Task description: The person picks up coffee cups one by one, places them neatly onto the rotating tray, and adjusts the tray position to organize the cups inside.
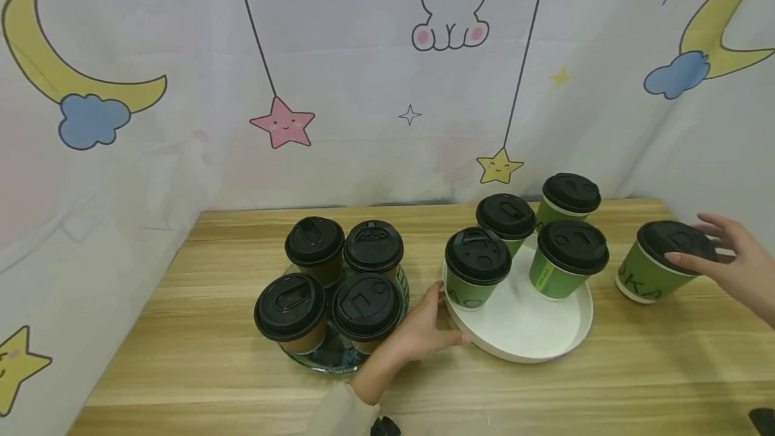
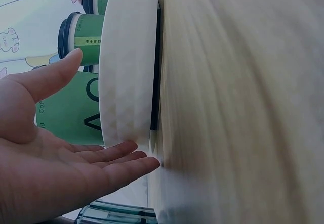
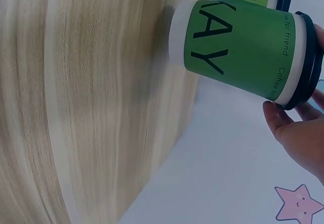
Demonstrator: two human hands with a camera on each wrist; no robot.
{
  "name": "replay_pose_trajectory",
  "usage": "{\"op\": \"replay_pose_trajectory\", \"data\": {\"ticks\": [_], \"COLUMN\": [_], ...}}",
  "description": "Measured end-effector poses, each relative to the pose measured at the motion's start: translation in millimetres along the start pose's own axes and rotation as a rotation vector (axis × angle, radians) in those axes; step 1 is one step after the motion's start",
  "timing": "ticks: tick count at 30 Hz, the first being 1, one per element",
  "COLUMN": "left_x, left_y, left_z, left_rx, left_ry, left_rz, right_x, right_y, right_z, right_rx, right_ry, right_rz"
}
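Observation:
My right hand grips a green paper cup by its black lid. The cup leans, and in the right wrist view its white base appears slightly off the wood. My left hand lies at the near left side of a round white tray. Its fingers are extended by the tray wall, and the thumb is spread away from them. On the tray's left stands one lidded green cup, with another green cup on its right. A third cup stands behind them.
Left of my left hand, a glass tray bears several brown lidded cups. Another green cup stands behind the white tray near the back edge. A printed curtain hangs behind the wooden table.

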State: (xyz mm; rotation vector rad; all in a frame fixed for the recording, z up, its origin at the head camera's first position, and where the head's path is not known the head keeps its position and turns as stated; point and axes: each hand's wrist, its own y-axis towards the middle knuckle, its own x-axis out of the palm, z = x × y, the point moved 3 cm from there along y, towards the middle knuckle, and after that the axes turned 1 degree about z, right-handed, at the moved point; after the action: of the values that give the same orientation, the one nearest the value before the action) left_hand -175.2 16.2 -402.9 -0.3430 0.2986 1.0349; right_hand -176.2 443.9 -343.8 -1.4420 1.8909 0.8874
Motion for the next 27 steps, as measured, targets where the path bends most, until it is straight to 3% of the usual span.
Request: {"op": "replay_pose_trajectory", "data": {"ticks": [13,17,27], "left_x": [0.1,0.1,-0.3], "left_y": [0.0,-0.8,-1.2], "left_z": [1.0,1.4,1.6], "left_rx": [-0.010,-0.012,-0.003], "left_ry": [-0.012,-0.019,-0.029], "left_rz": [-0.010,-0.009,-0.011], "right_x": [-3,-4,-9], "right_y": [-18,-22,-39], "right_z": [-8,-7,-31], "right_rx": [-0.066,-0.118,-0.249], "right_ry": [0.039,0.031,0.047], "right_rz": [0.043,0.076,0.186]}}
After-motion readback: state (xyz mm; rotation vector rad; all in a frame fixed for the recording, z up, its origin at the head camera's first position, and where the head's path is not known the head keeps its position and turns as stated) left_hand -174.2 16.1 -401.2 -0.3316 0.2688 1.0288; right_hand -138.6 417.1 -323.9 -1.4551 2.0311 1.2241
